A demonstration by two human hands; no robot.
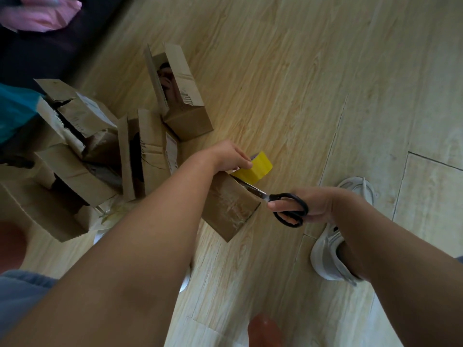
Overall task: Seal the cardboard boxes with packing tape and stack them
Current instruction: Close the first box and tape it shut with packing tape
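Head view. Floor: pale wood planks, carrying all items.

Left grip, centre of frame: fingers curled round the yellow tape roll, holding it at the upper edge of the taped box. Roll touches that edge.

Right grip, right of centre: thumb and fingers pass through the black handles of the scissors and clasp them. Blades point left and reach the box's upper right edge, just below the roll. Whether the blades are parted cannot be told.

Taped box: centre of frame, tilted, partly covered by the left forearm. Its visible face carries wrinkled clear tape.

Unsealed boxes, left half of frame: one open box at upper centre, flaps standing up; one narrow box just below it, flaps raised; a pile of torn boxes at left, touching one another.

White shoe, lower right, under the right forearm. Pink item, upper left corner, blurred. Teal item, left edge.
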